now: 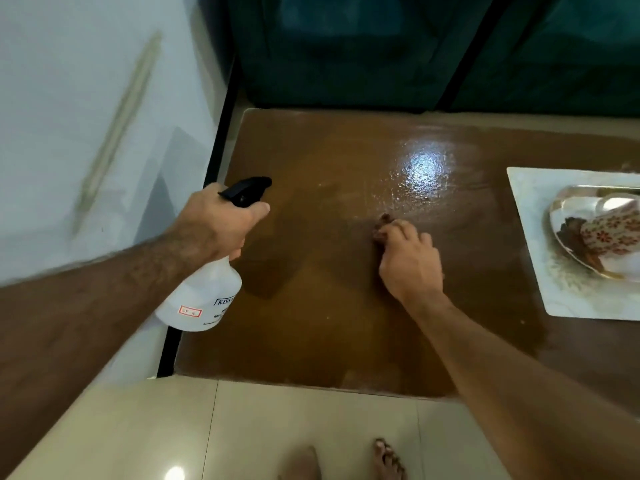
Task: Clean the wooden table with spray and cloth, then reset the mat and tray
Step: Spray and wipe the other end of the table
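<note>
The brown wooden table (311, 323) fills the middle of the view, with a wet shiny patch near its far side. My left hand (218, 223) grips a white spray bottle (202, 299) with a black trigger head, held above the table's left edge. My right hand (408, 261) presses a small brown cloth (382, 221) flat on the table top, just below the wet patch; most of the cloth is hidden under my fingers. At the right edge lies a white mat (540, 258) carrying a heart-shaped tray (568, 216) with patterned fabric on it.
A white wall (86, 133) runs along the left of the table. Dark teal seats (381, 46) stand behind the far edge. Beige floor tiles (242, 427) and my bare feet (388, 459) are below the near edge.
</note>
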